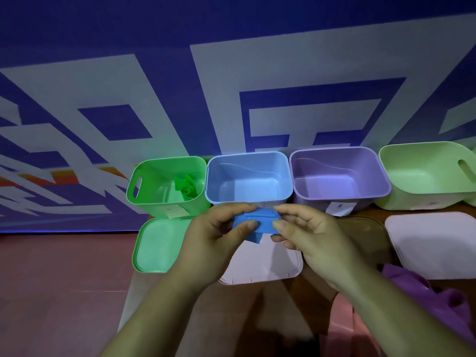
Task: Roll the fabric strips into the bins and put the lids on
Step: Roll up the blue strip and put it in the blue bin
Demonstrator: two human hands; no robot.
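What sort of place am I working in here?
Likely a staged sorting station, not a home: a row of coloured bins with loose lids in front, backed by a big printed blue-and-white banner. The left hand and right hand pinch a blue fabric strip.

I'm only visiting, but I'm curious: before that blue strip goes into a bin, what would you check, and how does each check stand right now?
1. Grip on the blue strip: the left hand and the right hand both pinch it. Ok.
2. Roll finished: a loose end sticks out below. Not ok.
3. Blue bin: just behind the hands, open, nothing inside. Ok.
4. Green bin: already holds its green roll. Ok.
5. Pale lid: lies flat under the hands, off the bin. Ok.
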